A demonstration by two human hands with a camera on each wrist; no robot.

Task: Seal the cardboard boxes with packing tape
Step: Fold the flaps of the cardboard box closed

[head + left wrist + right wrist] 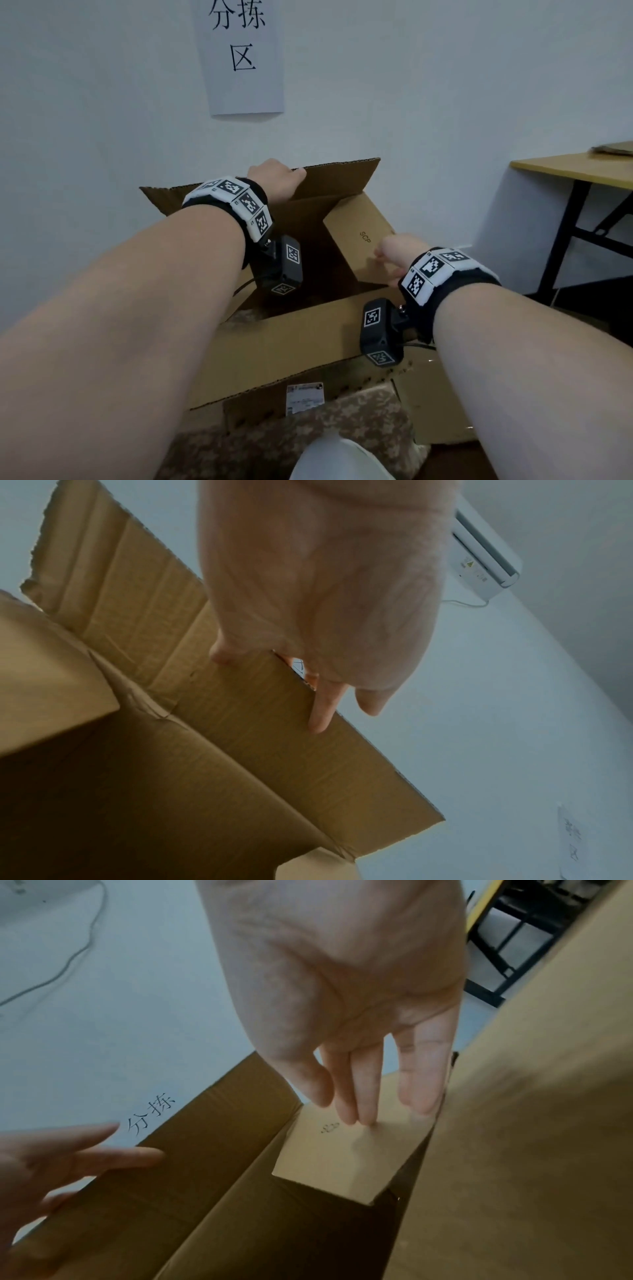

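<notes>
Currently the cardboard box is set open directly ahead, long axis left to right. Its far flap, upright, is gripped at the top edge by the left hand; the right-end flap, tilted inward, is pressed by the right hand, fingers straight.

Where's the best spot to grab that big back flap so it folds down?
Grip the back flap along its free top edge, coming from above, as the left hand does now. The flap stands upright against the wall, so only that top edge and the near face are reachable.
</notes>
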